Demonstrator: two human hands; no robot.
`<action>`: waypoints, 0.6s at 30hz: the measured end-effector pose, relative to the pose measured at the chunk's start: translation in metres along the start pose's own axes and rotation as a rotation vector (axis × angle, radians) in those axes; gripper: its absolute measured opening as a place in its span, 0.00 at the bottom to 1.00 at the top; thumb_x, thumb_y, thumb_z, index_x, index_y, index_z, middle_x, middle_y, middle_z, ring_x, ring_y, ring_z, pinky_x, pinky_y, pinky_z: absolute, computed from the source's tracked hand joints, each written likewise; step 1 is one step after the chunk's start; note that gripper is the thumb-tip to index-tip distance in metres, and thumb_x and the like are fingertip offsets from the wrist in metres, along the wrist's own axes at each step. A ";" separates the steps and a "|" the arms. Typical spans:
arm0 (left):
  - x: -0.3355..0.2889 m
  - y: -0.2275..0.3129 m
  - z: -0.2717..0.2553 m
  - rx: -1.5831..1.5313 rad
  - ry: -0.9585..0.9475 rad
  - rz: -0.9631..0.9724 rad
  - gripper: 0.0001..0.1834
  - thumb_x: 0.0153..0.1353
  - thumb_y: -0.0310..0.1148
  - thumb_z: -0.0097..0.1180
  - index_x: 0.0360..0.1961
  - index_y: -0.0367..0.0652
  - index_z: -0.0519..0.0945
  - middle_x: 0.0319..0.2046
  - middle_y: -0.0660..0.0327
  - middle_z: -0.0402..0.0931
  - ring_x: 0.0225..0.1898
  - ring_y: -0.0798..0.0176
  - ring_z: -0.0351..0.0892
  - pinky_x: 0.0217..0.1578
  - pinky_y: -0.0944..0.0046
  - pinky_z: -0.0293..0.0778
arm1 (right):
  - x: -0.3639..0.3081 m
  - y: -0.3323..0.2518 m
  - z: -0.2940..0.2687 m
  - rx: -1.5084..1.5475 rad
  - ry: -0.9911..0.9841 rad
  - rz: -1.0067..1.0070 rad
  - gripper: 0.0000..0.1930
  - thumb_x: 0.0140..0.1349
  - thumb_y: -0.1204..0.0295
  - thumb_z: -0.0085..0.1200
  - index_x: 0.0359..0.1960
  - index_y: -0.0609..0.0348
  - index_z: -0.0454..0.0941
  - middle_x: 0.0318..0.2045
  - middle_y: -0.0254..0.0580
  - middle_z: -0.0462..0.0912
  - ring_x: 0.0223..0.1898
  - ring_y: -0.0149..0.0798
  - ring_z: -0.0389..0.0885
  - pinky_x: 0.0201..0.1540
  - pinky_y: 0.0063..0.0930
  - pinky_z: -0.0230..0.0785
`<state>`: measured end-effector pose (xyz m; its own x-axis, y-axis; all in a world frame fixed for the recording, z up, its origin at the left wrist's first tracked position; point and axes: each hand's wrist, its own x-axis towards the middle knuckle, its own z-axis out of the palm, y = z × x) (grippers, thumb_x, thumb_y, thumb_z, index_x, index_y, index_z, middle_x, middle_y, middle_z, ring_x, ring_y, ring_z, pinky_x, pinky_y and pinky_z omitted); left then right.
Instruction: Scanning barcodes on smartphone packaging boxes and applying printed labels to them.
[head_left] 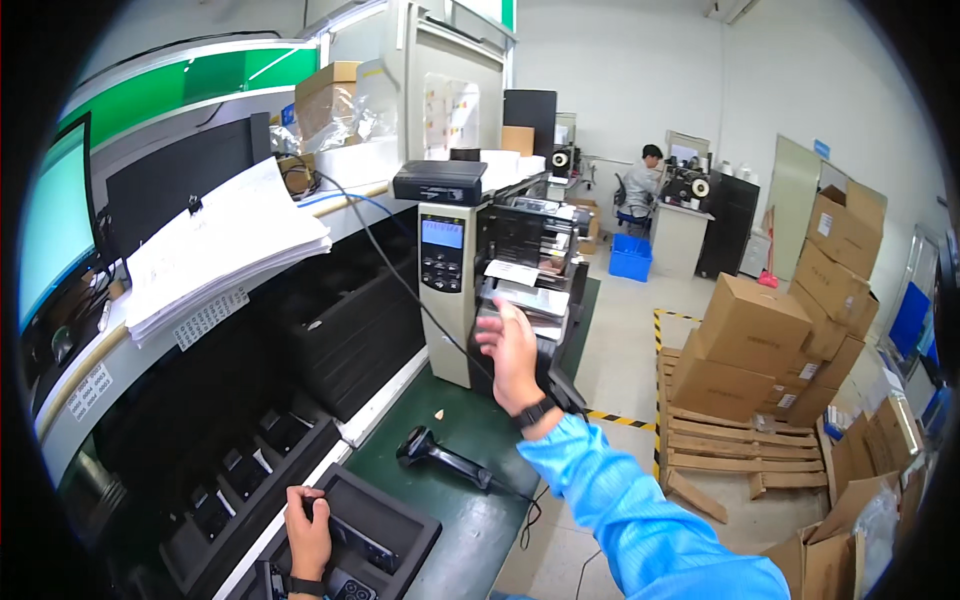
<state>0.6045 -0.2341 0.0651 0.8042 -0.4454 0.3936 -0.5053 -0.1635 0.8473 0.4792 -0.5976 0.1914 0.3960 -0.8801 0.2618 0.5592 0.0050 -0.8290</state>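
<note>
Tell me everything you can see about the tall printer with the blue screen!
The printer stands upright on the green table. Its tall beige front looks like metal or plastic, with a lit blue screen above dark buttons. Beside that are dark inner parts and a white label. A flat black box rests on top. The right hand is in front; I can't tell if it touches.

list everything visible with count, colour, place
bench: one, green, centre
printer: one, grey and black, bench's far end
scanner: one, black, on bench
foam tray: one, black, lower centre
phones: at least two, dark, in tray
papers: one stack, white, upper left
monitor: one, teal-lit, left
boxes: many, brown, mostly right
bin: one, blue, background
co-worker: one, grey-clothed, background
left hand: one, black wristband, at tray
right hand: one, blue sleeve, before printer
</note>
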 end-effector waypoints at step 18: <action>0.003 -0.020 -0.001 -0.145 -0.049 -0.038 0.06 0.69 0.27 0.50 0.43 0.37 0.69 0.40 0.56 0.74 0.44 0.62 0.73 0.52 0.63 0.68 | 0.050 0.010 0.045 0.168 0.099 0.168 0.13 0.73 0.59 0.56 0.44 0.56 0.79 0.31 0.32 0.82 0.23 0.26 0.75 0.22 0.20 0.63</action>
<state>0.6173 -0.2313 0.0502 0.8038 -0.4840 0.3460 -0.4220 -0.0539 0.9050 0.5372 -0.6202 0.2182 0.4250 -0.9024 0.0714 0.6079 0.2261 -0.7611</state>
